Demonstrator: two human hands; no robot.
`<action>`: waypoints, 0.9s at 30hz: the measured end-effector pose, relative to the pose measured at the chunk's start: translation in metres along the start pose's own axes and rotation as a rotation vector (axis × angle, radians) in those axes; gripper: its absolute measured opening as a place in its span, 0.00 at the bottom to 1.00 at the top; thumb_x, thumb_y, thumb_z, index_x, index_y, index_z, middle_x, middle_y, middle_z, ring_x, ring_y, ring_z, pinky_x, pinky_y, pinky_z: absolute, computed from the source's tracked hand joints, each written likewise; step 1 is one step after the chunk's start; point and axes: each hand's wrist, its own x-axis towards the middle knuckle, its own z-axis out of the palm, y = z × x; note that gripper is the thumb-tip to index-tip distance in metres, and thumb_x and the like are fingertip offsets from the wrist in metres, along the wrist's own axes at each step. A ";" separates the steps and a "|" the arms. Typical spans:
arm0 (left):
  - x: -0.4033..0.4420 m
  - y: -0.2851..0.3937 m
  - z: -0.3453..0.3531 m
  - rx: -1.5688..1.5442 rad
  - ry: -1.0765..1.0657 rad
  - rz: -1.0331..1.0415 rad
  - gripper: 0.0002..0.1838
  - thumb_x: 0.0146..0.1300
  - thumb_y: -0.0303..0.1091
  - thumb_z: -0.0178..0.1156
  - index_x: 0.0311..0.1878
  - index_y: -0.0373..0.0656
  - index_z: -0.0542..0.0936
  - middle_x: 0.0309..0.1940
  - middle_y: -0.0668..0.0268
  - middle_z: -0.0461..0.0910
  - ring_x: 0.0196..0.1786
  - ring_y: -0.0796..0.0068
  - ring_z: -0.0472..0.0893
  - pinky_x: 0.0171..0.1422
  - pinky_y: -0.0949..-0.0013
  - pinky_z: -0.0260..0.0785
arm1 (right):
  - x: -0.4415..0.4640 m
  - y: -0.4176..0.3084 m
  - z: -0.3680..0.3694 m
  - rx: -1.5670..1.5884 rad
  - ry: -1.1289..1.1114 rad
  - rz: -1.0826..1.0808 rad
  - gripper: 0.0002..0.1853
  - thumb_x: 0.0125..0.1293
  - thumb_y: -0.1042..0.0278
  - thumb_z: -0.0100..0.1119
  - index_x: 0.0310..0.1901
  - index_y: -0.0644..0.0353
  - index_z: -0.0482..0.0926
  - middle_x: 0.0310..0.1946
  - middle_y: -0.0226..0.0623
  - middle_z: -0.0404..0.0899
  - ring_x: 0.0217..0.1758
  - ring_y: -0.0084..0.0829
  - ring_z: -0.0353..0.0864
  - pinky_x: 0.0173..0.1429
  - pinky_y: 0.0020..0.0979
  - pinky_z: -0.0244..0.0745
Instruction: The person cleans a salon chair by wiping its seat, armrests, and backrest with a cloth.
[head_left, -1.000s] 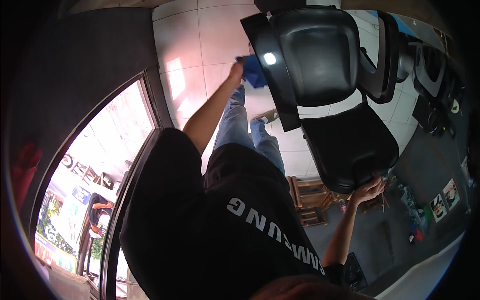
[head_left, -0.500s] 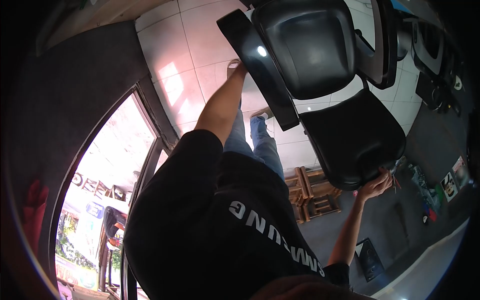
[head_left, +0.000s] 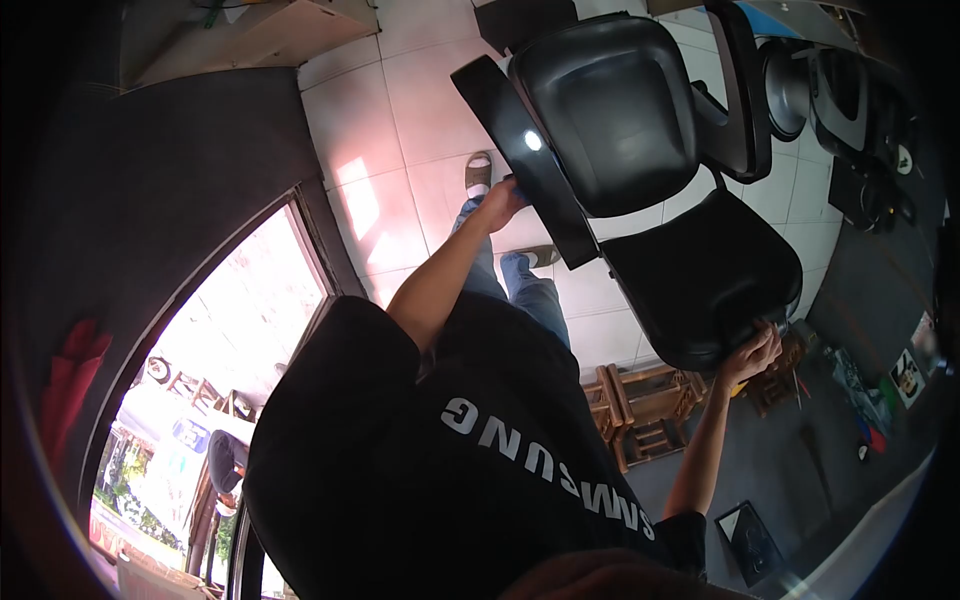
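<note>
A black padded barber-style chair fills the upper right, with its seat (head_left: 610, 115) between two armrests and its backrest (head_left: 705, 275) nearer to me. My left hand (head_left: 503, 204) is beside the outer face of the near armrest (head_left: 530, 165), closed on a blue cloth (head_left: 521, 192); only a small bit of the cloth shows, and some fingertips are hidden. At the top edge of the backrest is my right hand (head_left: 752, 356), its fingers curled round the edge.
My sandalled feet stand on the tiled floor (head_left: 430, 120) left of the chair. Wooden stools (head_left: 650, 400) are below the backrest. Another chair (head_left: 838, 105) is at the far right. A glass door (head_left: 235, 290) is at left, with a person (head_left: 226, 460) beyond it.
My left hand first went forward behind the armrest, then came back towards me along its outer side, with less of the cloth showing. My right hand has stayed on the backrest edge.
</note>
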 end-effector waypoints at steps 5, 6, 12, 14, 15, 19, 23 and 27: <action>-0.005 0.050 -0.004 -0.235 0.043 0.041 0.25 0.82 0.45 0.41 0.73 0.43 0.70 0.67 0.59 0.78 0.69 0.59 0.77 0.79 0.50 0.63 | -0.001 0.008 0.005 0.003 0.029 -0.043 0.23 0.82 0.61 0.42 0.39 0.60 0.88 0.47 0.38 0.85 0.59 0.44 0.79 0.66 0.47 0.67; 0.009 0.069 -0.021 -0.380 -0.005 0.054 0.25 0.82 0.47 0.40 0.71 0.43 0.71 0.66 0.59 0.79 0.68 0.58 0.77 0.79 0.49 0.64 | -0.001 0.008 0.005 0.009 0.041 -0.057 0.22 0.82 0.61 0.42 0.39 0.59 0.87 0.47 0.37 0.85 0.59 0.44 0.80 0.66 0.47 0.66; 0.015 0.254 -0.020 -0.237 0.167 0.622 0.26 0.82 0.51 0.40 0.69 0.44 0.72 0.67 0.56 0.76 0.69 0.53 0.75 0.76 0.44 0.64 | -0.001 0.000 0.002 0.089 0.061 0.004 0.20 0.82 0.62 0.44 0.38 0.57 0.87 0.45 0.36 0.86 0.58 0.44 0.80 0.66 0.46 0.67; 0.008 0.297 -0.014 -0.073 0.201 0.844 0.30 0.82 0.56 0.40 0.71 0.42 0.70 0.69 0.56 0.75 0.67 0.53 0.77 0.74 0.47 0.66 | -0.002 -0.001 0.003 0.090 0.070 0.014 0.20 0.81 0.62 0.44 0.39 0.57 0.87 0.46 0.35 0.86 0.59 0.44 0.79 0.67 0.46 0.66; 0.005 0.307 -0.008 0.104 0.286 0.852 0.31 0.81 0.57 0.41 0.71 0.41 0.71 0.68 0.56 0.76 0.66 0.54 0.78 0.74 0.50 0.66 | -0.002 -0.003 0.001 0.090 0.071 0.017 0.20 0.81 0.62 0.44 0.39 0.57 0.87 0.47 0.35 0.86 0.60 0.43 0.79 0.67 0.46 0.66; -0.028 0.316 0.044 0.914 0.515 0.702 0.30 0.79 0.56 0.50 0.65 0.38 0.79 0.63 0.51 0.80 0.67 0.53 0.78 0.73 0.60 0.68 | -0.005 0.000 0.005 0.086 0.080 0.037 0.20 0.82 0.60 0.45 0.40 0.56 0.88 0.49 0.35 0.86 0.63 0.42 0.78 0.68 0.45 0.65; -0.035 0.223 0.074 1.617 0.311 1.192 0.25 0.77 0.48 0.56 0.64 0.38 0.81 0.65 0.45 0.77 0.72 0.48 0.74 0.78 0.55 0.64 | -0.007 0.009 0.009 0.086 0.087 0.045 0.20 0.82 0.60 0.46 0.42 0.54 0.89 0.51 0.35 0.86 0.64 0.41 0.77 0.69 0.44 0.64; -0.067 0.132 0.088 1.851 -0.023 1.300 0.25 0.73 0.40 0.60 0.69 0.40 0.76 0.68 0.49 0.76 0.76 0.49 0.68 0.83 0.49 0.57 | -0.006 0.007 0.012 0.087 0.107 0.037 0.18 0.81 0.60 0.48 0.42 0.54 0.89 0.50 0.36 0.86 0.64 0.41 0.78 0.69 0.44 0.64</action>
